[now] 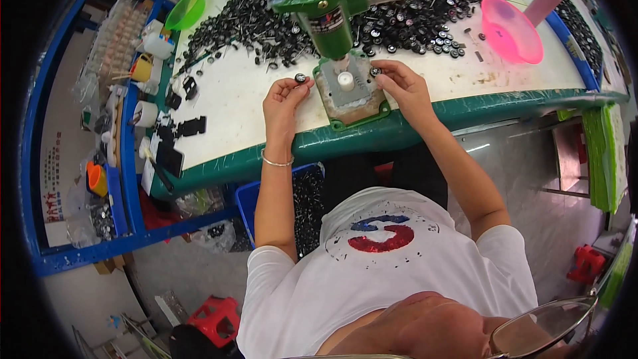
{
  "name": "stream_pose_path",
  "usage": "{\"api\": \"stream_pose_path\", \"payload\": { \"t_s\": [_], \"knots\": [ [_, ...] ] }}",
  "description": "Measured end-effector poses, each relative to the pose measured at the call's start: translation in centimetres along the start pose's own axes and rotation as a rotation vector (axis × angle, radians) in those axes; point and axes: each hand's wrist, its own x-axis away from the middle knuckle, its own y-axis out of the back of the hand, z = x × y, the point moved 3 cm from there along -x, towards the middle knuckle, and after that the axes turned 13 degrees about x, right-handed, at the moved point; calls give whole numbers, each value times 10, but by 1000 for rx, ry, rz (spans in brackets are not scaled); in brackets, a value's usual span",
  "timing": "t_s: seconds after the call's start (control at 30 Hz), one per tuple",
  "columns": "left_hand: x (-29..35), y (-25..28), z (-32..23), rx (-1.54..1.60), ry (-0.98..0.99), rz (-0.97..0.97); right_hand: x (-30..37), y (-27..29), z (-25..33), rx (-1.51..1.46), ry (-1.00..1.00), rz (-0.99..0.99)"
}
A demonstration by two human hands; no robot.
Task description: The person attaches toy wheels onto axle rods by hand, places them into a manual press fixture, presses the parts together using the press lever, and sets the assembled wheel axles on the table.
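I work around the green press, taking it as my landmark. Just left of its base I have the left hand, its grip closed on a small black disc with a shiny face, pinched between thumb and fingers. At the right edge of the base I have the right hand, its grip together on a second black disc at the fingertips; I can't tell whether that piece touches the base. Beneath the press's head I see a white round seat on the grey plate.

Behind the press and to both sides, a broad pile of black parts, many with thin stems, covers the white tabletop. Well to the right of the press I see a pink bowl, with a blue tray beyond it; far to the left and behind, a green bowl. Loose black pieces lie to the left of the press. Below the tabletop, in front of the press and to its left, I see a blue bin containing dark bits.
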Motion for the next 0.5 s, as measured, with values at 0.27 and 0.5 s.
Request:
{"api": "stream_pose_path", "payload": {
  "t_s": [0.27, 0.5],
  "knots": [
    [21, -12, -9, -92, 42, -81, -10, -33, 25, 361, 198, 119],
    [30, -32, -12, -232, -206, -40, -18, -31, 39, 624, 261, 145]
  ]
}}
